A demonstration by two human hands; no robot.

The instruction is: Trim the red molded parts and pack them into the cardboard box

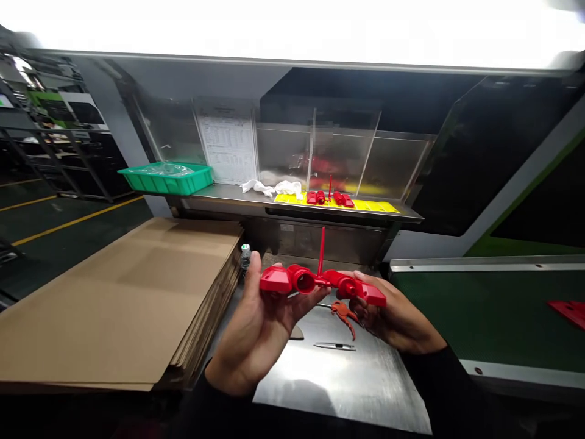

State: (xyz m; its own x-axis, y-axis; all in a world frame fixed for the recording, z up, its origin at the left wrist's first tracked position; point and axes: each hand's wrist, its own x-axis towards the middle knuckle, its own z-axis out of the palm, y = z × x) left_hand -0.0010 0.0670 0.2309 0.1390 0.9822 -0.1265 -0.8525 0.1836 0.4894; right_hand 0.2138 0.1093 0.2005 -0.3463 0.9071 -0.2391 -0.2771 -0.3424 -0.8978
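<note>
Two bare hands are raised above a metal desk (347, 384), palms turned inward and upward. The left hand (260, 323) is cupped, with its thumb laid over the left end of a red moulded part (301, 280) and its fingers curled beneath. The right hand (395, 320) is closed on the part's right end, fingers wrapped under it.

The part is held between both hands, above the desk's far edge. Its long axis runs left to right, dipping slightly to the right. A thin red stem (322, 247) rises straight up from its middle.

A small red scrap (346, 315) is seen by the right hand's fingers; whether it hangs or lies on the desk cannot be told. A slim metal tool (335, 346) lies on the desk nearer the person. A stack of cardboard sheets (114, 305) is set to the left, with a small bottle (245, 255) beside its far corner.

On the shelf (228, 194) behind, a green tray (167, 178), a white cloth (270, 187) and more red parts (329, 198) on a yellow sheet (379, 207) are placed. A green belt (493, 317) lies to the right.
</note>
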